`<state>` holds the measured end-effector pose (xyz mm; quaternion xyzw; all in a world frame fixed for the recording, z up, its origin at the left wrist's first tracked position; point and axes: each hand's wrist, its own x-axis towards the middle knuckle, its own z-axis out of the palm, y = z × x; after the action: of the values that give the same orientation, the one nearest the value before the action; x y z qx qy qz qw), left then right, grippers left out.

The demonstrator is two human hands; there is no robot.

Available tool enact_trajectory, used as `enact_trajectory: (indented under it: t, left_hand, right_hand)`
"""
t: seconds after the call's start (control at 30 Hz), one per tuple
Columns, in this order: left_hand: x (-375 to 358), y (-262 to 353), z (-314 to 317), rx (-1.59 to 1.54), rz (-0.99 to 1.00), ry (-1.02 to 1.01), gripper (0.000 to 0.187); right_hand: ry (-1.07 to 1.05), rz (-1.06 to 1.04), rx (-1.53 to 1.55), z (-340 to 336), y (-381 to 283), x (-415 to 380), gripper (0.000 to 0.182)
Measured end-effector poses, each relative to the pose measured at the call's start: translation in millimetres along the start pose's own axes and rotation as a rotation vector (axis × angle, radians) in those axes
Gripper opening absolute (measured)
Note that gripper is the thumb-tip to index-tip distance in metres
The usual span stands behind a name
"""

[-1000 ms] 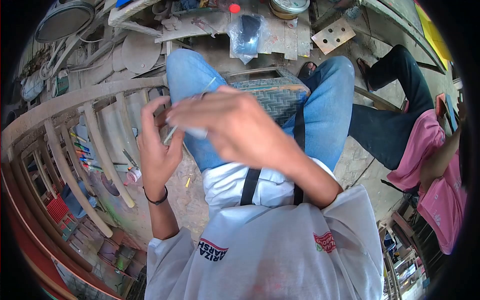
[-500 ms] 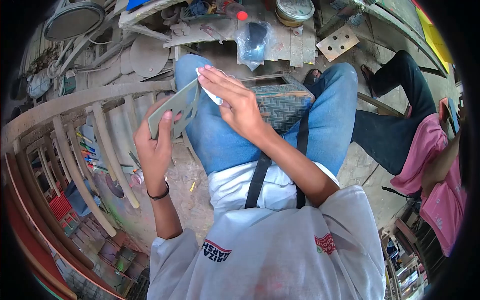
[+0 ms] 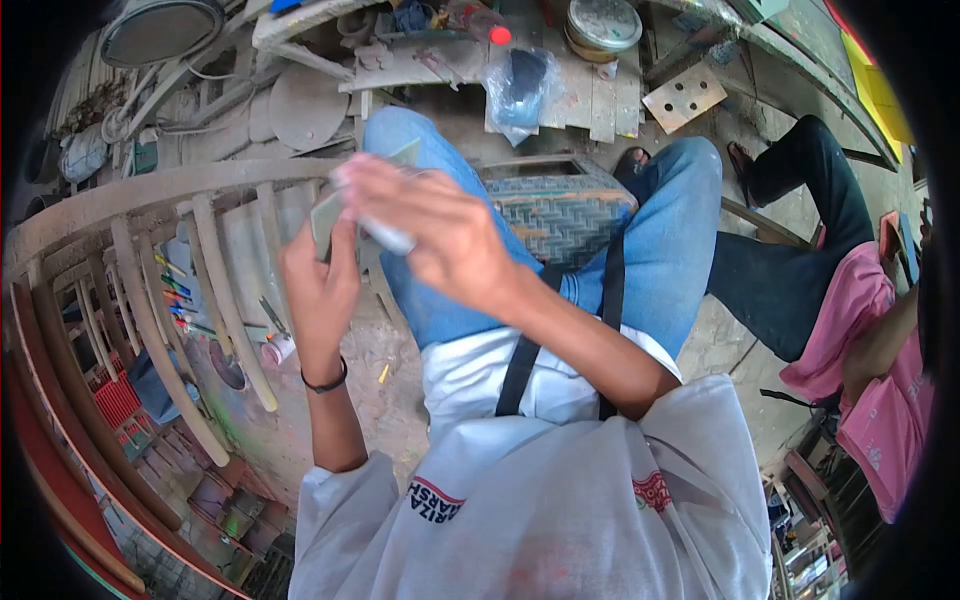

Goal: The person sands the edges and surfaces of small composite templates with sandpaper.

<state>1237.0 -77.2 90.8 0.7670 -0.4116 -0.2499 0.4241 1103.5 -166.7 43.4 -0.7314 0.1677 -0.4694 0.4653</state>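
My left hand (image 3: 322, 278), with a black band at the wrist, grips a flat grey-green panel (image 3: 325, 220) by its near edge, thumb on top. The panel is tilted over my left knee; cut-out holes showed in it earlier, and now my right hand covers most of it. My right hand (image 3: 445, 235), smeared by motion, lies across the panel's face. Under its fingers is a folded white sheet or pad (image 3: 388, 238), whose kind I cannot make out. It appears pressed against the panel.
A woven-pattern box or seat (image 3: 560, 222) is between my knees. Curved wooden slats (image 3: 215, 260) stand at left. A low bench (image 3: 420, 65) ahead carries a red-capped bottle (image 3: 498, 36); a lidded tub (image 3: 603, 28) stands beside it. Another person in a pink shirt (image 3: 845, 320) sits at right.
My right hand has slid left and slightly down across the panel with the white pad, hiding the holes. My left hand has shifted slightly, still gripping the panel. The whole view has shifted a little.
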Motion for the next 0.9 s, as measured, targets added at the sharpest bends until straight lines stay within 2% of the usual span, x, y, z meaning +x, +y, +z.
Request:
enact_trajectory:
  t: [0.07, 0.13, 0.17, 0.23, 0.27, 0.3, 0.37, 0.4, 0.43, 0.5, 0.63, 0.7, 0.73, 0.8, 0.87, 0.9]
  left_hand:
    - [0.4, -17.8, -17.4, 0.234, 0.011, -0.155, 0.029]
    - [0.2, -3.3, -6.8, 0.126, -0.046, -0.096, 0.027]
    - [1.1, 5.0, -1.8, 0.013, -0.105, -0.033, 0.026]
    - [0.1, 16.0, 3.0, -0.032, -0.039, 0.007, 0.024]
    - [0.7, 18.6, 3.6, -0.076, 0.02, 0.032, 0.023]
    - [3.6, 16.8, 1.4, -0.08, 0.028, 0.031, 0.023]
    - [-1.6, 7.8, -10.6, 0.015, 0.151, 0.011, 0.022]
    - [-4.4, 5.2, -14.9, 0.014, 0.149, 0.014, 0.022]
    - [-4.9, 3.4, -18.9, 0.038, 0.18, 0.042, 0.022]
    - [-6.3, 3.0, -20.5, 0.068, 0.208, 0.064, 0.022]
    - [-7.1, -2.7, -18.2, 0.009, 0.221, 0.149, 0.018]
    - [-7.9, -4.3, -20.6, -0.006, 0.189, 0.154, 0.018]
    - [-9.3, -2.8, -22.3, -0.053, 0.146, 0.137, 0.018]
    - [-12.4, -3.6, -24.0, -0.099, 0.093, 0.117, 0.019]
    - [-12.0, -5.4, -25.1, -0.083, 0.253, 0.047, 0.016]
    - [-12.1, -2.7, -26.2, -0.081, 0.254, 0.047, 0.016]
  right_hand:
    - [-0.016, -0.014, 0.065, 3.5, -9.3, 3.5, 0.061]
    - [-0.018, -0.053, 0.13, 2.1, 2.4, 3.9, 0.059]
    - [-0.016, 0.044, -0.032, -4.7, 31.4, -2.4, 0.058]
    - [-0.094, 0.267, -0.299, -23.8, 79.5, -22.1, 0.053]
    - [-0.11, 0.363, -0.28, -34.5, 85.8, -28.6, 0.05]
    - [-0.105, 0.358, -0.286, -37.3, 84.2, -24.7, 0.05]
    - [-0.027, 0.623, 0.098, -42.9, 64.0, -18.0, 0.046]
    - [0.014, 0.73, 0.271, -45.5, 52.2, -13.6, 0.046]
    - [0.015, 0.724, 0.272, -43.8, 54.6, -11.9, 0.046]
    - [-0.057, 0.489, 0.276, -37.7, 56.4, -10.7, 0.038]
    - [-0.082, 0.442, 0.276, -27.3, 43.3, -7.3, 0.029]
    - [-0.029, 0.601, 0.384, -30.7, 37.9, -5.9, 0.024]
    - [-0.029, 0.602, 0.383, -33.7, 36.9, -3.7, 0.024]
    - [-0.015, 0.492, 0.347, -39.5, 32.6, -1.0, 0.02]
    - [-0.021, 0.489, 0.328, -42.9, 24.0, 3.4, 0.019]
    - [-0.025, 0.483, 0.309, -43.6, 20.6, 5.2, 0.018]
